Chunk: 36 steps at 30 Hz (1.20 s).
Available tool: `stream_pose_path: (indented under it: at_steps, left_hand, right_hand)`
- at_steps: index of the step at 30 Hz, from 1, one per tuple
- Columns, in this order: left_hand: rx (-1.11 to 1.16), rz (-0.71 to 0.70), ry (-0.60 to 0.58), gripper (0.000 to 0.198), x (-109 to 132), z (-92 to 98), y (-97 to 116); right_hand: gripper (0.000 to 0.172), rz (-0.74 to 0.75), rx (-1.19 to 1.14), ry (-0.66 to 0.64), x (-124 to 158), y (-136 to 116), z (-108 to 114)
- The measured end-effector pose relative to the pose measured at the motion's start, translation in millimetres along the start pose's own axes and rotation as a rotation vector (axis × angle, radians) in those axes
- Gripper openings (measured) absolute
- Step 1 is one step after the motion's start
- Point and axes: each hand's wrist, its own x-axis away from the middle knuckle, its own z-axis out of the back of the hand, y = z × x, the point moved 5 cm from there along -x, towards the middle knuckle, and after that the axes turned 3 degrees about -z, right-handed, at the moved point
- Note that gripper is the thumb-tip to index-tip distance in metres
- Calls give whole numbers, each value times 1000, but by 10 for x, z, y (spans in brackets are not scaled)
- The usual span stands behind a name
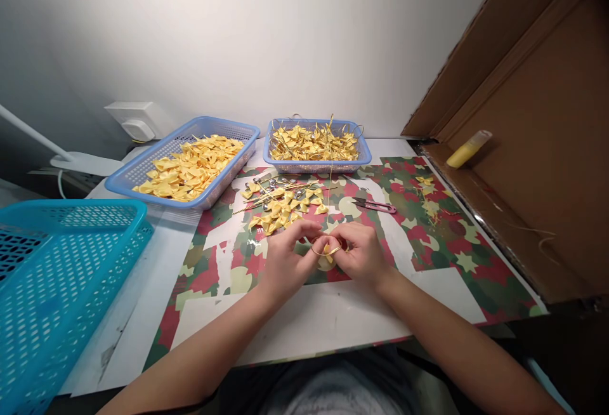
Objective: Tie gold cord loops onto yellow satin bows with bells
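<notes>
I see the left hand [285,256] and right hand [361,253] pinching one yellow bow [328,250], its gold cord [318,252] seemingly half-looped; beyond the grip, loose bows [280,209] wait; farther back, a basket [314,166] holds corded ones.

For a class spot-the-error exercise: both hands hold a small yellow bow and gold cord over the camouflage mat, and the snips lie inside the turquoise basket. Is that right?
No. The head view shows the snips lying on the camouflage mat, just beyond the right hand. The left hand and right hand do hold the yellow bow and gold cord.
</notes>
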Motion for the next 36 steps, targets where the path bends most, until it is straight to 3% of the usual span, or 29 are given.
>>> stream_pose_path:
  at_steps: [9, 18, 28, 36]
  left_hand:
    - [-136, -65, -177, 18, -11, -57, 38]
    - [-140, -87, -179, 20, -23, -31, 65]
    - [-127, -73, -192, 20, -16, -55, 51]
    - [-110, -55, -190, 21, -13, -43, 44]
  right_hand:
    - [26, -73, -162, -74, -17, 31, 13]
    - [20, 79, -88, -45, -48, -41, 161]
    - [18, 61, -69, 14, -58, -7, 196]
    - [16, -33, -109, -151, -31, 31, 68]
